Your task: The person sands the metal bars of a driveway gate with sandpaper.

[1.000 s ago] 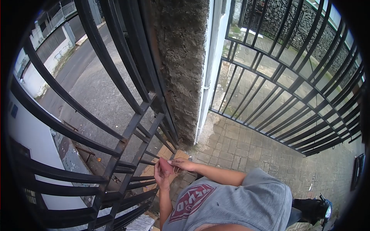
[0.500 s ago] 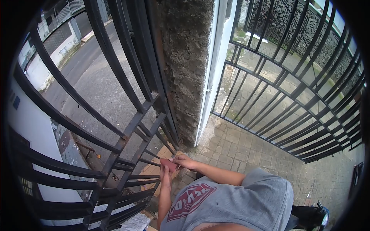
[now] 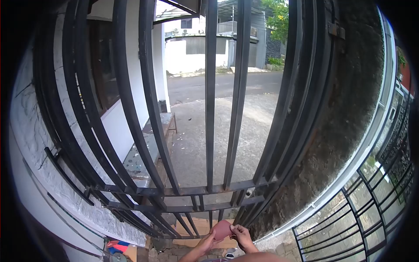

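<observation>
Between my two hands is a small reddish-brown sheet of sandpaper, curved or folded over. My left hand closes on its lower left side. At its right edge, my right hand pinches it between thumb and fingers. Both hands are low in the view, in front of the bottom part of a black metal gate; the sandpaper is apart from the bars as far as I can see.
Flattened cardboard lies on the ground by the gate's foot. A rough concrete pillar stands to the right, with another barred gate beyond it. Through the bars show a bench and a road. Bright cloth lies lower left.
My view has swung left and up to face the gate bars squarely. Both hands keep hold of the sandpaper, which shows a broader face now.
</observation>
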Demonstrator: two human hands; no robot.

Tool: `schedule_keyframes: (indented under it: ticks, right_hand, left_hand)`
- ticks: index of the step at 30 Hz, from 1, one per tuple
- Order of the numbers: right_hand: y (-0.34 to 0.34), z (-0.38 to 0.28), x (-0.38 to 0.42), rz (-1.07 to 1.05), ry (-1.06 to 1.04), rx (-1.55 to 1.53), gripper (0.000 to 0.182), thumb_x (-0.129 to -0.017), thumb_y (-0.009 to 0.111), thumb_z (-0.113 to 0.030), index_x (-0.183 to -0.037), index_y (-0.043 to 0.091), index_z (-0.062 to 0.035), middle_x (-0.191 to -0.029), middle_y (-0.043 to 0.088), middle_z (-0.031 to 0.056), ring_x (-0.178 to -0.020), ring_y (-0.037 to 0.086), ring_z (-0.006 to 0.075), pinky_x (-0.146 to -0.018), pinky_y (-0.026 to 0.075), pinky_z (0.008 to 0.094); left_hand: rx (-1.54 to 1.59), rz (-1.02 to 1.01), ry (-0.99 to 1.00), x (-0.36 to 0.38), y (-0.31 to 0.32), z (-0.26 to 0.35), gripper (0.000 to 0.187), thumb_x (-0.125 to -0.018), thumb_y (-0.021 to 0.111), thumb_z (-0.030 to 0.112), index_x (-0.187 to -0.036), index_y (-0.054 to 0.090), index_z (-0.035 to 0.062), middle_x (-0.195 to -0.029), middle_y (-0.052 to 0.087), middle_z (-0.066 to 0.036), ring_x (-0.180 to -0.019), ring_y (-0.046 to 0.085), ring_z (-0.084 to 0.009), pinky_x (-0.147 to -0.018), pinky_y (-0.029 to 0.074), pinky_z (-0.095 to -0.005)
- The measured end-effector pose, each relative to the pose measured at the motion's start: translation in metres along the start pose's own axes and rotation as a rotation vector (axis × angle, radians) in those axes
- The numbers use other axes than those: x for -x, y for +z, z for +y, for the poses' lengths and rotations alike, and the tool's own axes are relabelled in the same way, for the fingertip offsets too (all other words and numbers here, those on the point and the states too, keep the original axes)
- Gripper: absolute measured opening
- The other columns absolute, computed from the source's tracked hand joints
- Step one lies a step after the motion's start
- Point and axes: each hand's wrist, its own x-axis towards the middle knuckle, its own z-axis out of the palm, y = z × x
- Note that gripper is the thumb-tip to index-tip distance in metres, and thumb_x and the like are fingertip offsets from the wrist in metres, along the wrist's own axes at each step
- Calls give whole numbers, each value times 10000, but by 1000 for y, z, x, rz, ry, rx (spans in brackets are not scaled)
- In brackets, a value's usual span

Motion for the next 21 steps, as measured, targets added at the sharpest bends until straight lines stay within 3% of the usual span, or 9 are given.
schedule_keyframes:
  ticks: [1, 4, 7, 10, 12, 13, 17, 19, 21]
  right_hand:
    - [1, -3, -6, -66, -24, 62, 238, -978, 612, -238, -863, 600, -31, -765, 599, 28, -694, 595, 120, -631, 483, 269]
    - [18, -39, -18, -161, 34, 123, 200, -961, 639, -201, -991, 648, -3, -795, 641, 45, -707, 607, 111, -640, 486, 273]
    - [36, -90, -25, -252, -326, 375, 184, -949, 655, -180, -972, 652, 2, -753, 643, 34, -684, 600, 95, -639, 485, 268]
    - [48, -151, -32, -164, -650, 380, 121, -921, 678, -131, -937, 656, -14, -723, 632, -6, -668, 582, 66, -599, 437, 216]
    - [59, -198, -39, -58, -1050, 445, 87, -875, 683, -63, -923, 653, 2, -775, 656, 77, -666, 613, 129, -640, 484, 257]
    - [67, -226, -39, -7, -1309, 499, 133, -838, 674, -17, -966, 647, 3, -854, 662, 126, -690, 629, 177, -671, 499, 270]
    - [100, -294, -53, 23, -1644, 461, 496, -851, 678, -68, -1311, 504, -2, -1228, 569, 207, -1082, 582, 322, -826, 541, 375]
    - [119, -310, -65, 85, -1706, 491, 616, -896, 666, -164, -1433, 378, -74, -1289, 531, 195, -1148, 552, 303, -886, 509, 428]
    - [142, -322, -69, 59, -1647, 423, 623, -896, 659, -143, -1433, 362, -33, -1331, 502, 211, -1124, 576, 317, -873, 522, 413]
  left_hand:
    - [135, 34, 69, 1, 3, 8, 615, -1057, 326, 401, -1492, 203, -15, -1499, 336, -181, -1375, 388, -296, -1137, 358, -480]
    - [143, 59, 332, 19, 31, 70, 628, -1040, 319, 443, -1492, 238, 16, -1492, 365, -171, -1389, 368, -318, -1165, 294, -502]
    - [91, 221, 724, 46, 60, 137, 637, -1040, 323, 438, -1453, 281, -45, -1456, 408, -207, -1356, 411, -355, -1150, 325, -508]
    - [-232, 305, 1010, 78, 85, 210, 636, -1048, 315, 425, -1408, 315, -99, -1398, 462, -241, -1296, 481, -377, -1110, 382, -532]
    - [-256, 337, 1155, 98, 118, 253, 615, -1056, 287, 416, -1393, 338, -96, -1356, 500, -241, -1250, 527, -380, -1054, 455, -523]
    - [-256, 350, 1209, 109, 141, 274, 599, -1061, 273, 405, -1375, 354, -99, -1337, 515, -242, -1227, 547, -385, -1022, 491, -516]
    - [-342, 258, 1401, 119, 220, 345, 550, -1063, 320, 364, -1381, 381, -80, -1343, 516, -218, -1233, 553, -315, -1062, 465, -461]
    - [-678, 370, 1551, 111, 241, 384, 552, -1059, 364, 389, -1327, 466, -82, -1279, 572, -165, -1168, 579, -227, -1051, 434, -357]
    - [-823, 516, 1621, 103, 255, 432, 564, -1051, 394, 426, -1253, 561, -73, -1104, 662, -133, -1026, 594, -161, -950, 429, -298]
